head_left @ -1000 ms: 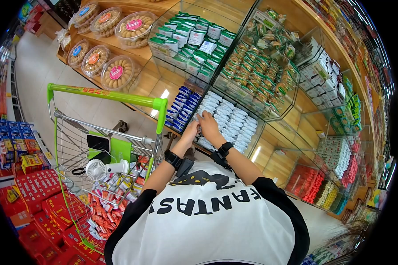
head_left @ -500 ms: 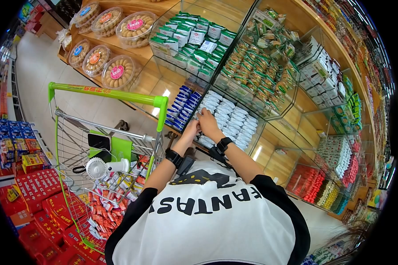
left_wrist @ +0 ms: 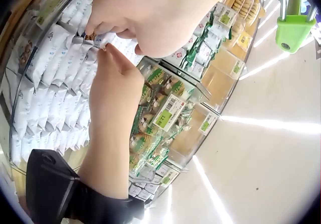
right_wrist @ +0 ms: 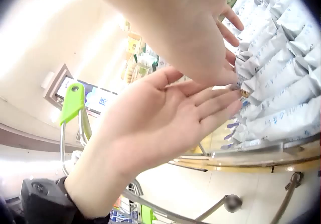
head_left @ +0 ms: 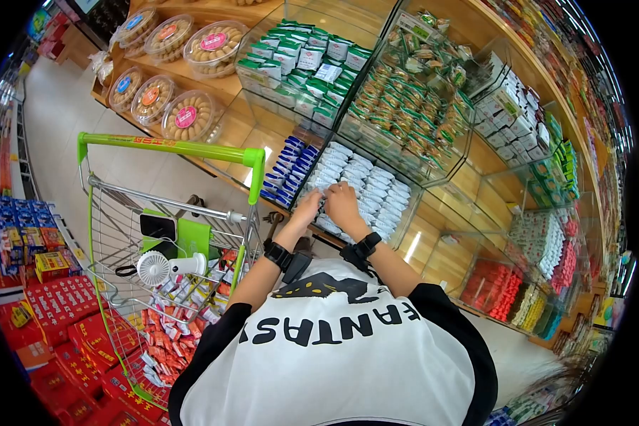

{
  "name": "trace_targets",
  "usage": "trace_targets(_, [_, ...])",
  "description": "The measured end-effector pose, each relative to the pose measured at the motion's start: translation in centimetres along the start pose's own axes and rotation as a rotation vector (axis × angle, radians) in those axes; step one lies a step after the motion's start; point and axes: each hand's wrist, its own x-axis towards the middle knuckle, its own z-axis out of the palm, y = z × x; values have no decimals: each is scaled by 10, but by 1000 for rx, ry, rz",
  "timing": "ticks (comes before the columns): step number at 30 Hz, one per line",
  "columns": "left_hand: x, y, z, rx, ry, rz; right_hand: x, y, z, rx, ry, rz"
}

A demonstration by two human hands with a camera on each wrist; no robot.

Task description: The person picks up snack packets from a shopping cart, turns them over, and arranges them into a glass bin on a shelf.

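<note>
In the head view, both hands are over a clear bin of white packets [head_left: 376, 188]. The left hand [head_left: 306, 209] is at its left side, with the right hand [head_left: 343, 206] close beside it. The right wrist view shows the left hand [right_wrist: 160, 118] palm visible, fingers nearly straight, their tips touching a small brown-gold spot beside the packets [right_wrist: 281, 83]. In the left wrist view, the thumb and a finger of the right hand [left_wrist: 115, 83] pinch at a white packet's end, near the left hand's [left_wrist: 155, 18] fingertips. What lies between the hands is mostly hidden.
A cart [head_left: 170, 145] with a phone, small fan [head_left: 153, 270] and red packets stands at left. Blue packets [head_left: 288, 170] adjoin the white ones; green packets [head_left: 311, 58] and brown-green snacks [head_left: 405, 106] are beyond. Round cookie tubs [head_left: 215, 42] stand upper left; red boxes [head_left: 60, 302] lower left.
The shelves have shifted slightly left and down in the head view. Both hands sit a little lower in the picture, the right hand slightly further right. They remain at the white packets.
</note>
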Motion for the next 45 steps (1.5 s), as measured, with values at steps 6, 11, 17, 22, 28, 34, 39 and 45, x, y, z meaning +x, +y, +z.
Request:
trace_targets(6, [11,-1,0,151,-57,13,-14,-8,11,-86,163,-36])
trace_targets(11, [1,14,-1,187,-127,-19,-15,-5,20,-59,115,9])
trace_targets(17, [-22,24,4,146,-45,53,-13,0,4,230,149,94])
trace_targets(22, [-51,51,5,68,-88,267,-14,14,-17,403,324,188])
trace_targets(28, [-88,76,-3,140,-130,372,-21,15,-53,690,452,245])
trace_targets(34, [-127,67,-9,303,-106,500,-39,-15,-78,848,447,151])
trace_targets(39, [-162,42,-15,306,-80,483,-61,-43,-85,933,332,17])
trace_targets(45, [-216,24,-16,332,21,500,-83,-72,-86,972,162,-103])
